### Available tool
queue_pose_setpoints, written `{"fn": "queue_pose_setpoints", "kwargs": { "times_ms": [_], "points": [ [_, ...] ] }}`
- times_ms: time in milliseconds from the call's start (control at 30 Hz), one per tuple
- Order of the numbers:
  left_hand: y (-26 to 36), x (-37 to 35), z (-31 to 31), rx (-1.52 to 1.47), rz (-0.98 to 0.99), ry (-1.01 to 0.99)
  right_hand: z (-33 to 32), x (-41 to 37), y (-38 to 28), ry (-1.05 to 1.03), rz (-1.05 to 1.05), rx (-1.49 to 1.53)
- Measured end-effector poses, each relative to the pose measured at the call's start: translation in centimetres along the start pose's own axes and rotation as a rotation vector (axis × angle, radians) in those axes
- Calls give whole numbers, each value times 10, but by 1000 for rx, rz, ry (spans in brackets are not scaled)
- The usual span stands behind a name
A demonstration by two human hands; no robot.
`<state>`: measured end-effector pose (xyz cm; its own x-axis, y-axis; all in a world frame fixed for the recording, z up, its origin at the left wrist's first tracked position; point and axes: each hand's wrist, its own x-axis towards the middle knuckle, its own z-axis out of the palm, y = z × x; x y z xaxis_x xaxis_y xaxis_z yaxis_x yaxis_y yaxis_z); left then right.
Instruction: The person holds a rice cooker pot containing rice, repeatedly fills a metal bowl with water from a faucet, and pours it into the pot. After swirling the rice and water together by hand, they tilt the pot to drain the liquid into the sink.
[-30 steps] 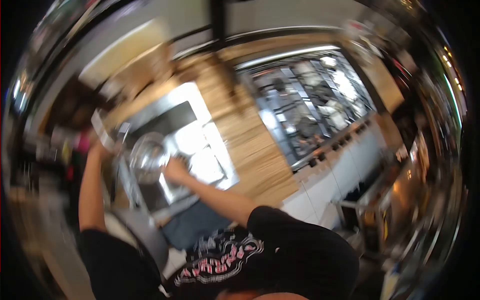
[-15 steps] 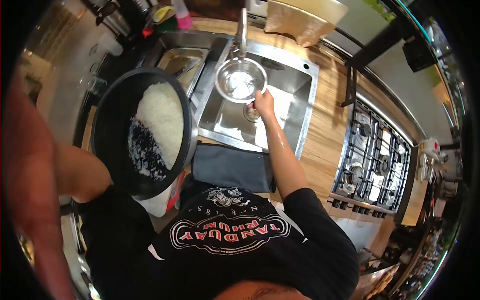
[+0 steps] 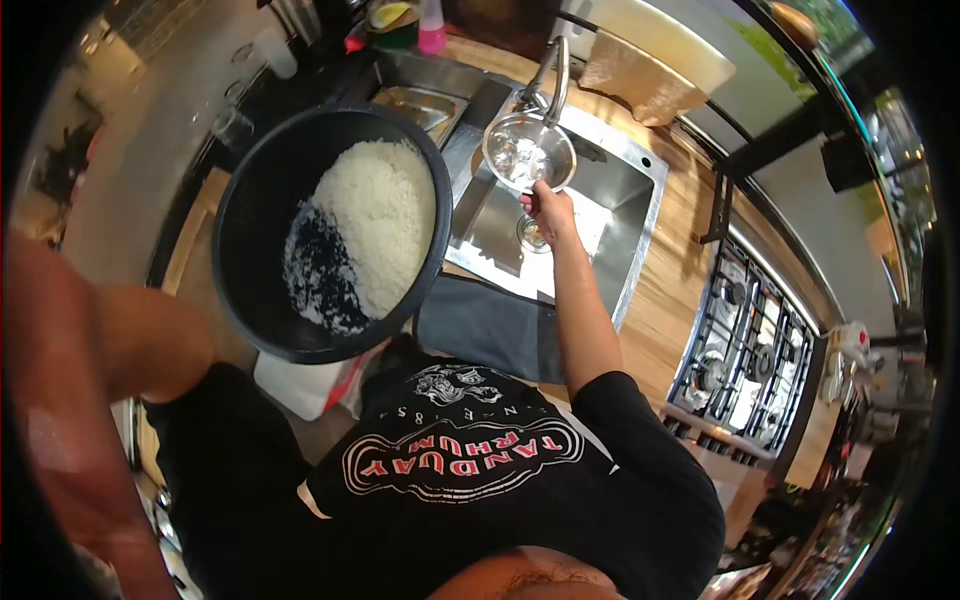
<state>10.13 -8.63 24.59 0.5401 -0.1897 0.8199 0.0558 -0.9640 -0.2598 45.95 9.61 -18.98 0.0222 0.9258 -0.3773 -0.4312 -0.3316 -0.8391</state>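
My right hand is closed on the near rim of a round, shiny steel bowl. The bowl is over the sink, just under the tap; whether water is running I cannot make out. My left arm bends up close to the camera at the left edge, blurred, and its hand is out of view. Between the arms stands a large black pot. White cooked-looking rice is heaped on its right side, with loose grains stuck to the dark bottom.
A dark grey cloth hangs at the sink's front edge. Right of it runs a wooden counter, then a gas stove. Behind the pot is a second basin with a metal tray. A pink bottle stands at the back.
The whole view has shifted, so pot, sink and stove sit further right in it. My right hand keeps its hold on the bowl under the tap.
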Motion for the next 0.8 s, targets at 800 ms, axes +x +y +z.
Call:
{"fn": "queue_pose_setpoints", "kwargs": {
  "times_ms": [800],
  "points": [
    [36, -152, -167, -21, 25, 319, 38, -3, 51, 143, -25, 141]
  ]
}}
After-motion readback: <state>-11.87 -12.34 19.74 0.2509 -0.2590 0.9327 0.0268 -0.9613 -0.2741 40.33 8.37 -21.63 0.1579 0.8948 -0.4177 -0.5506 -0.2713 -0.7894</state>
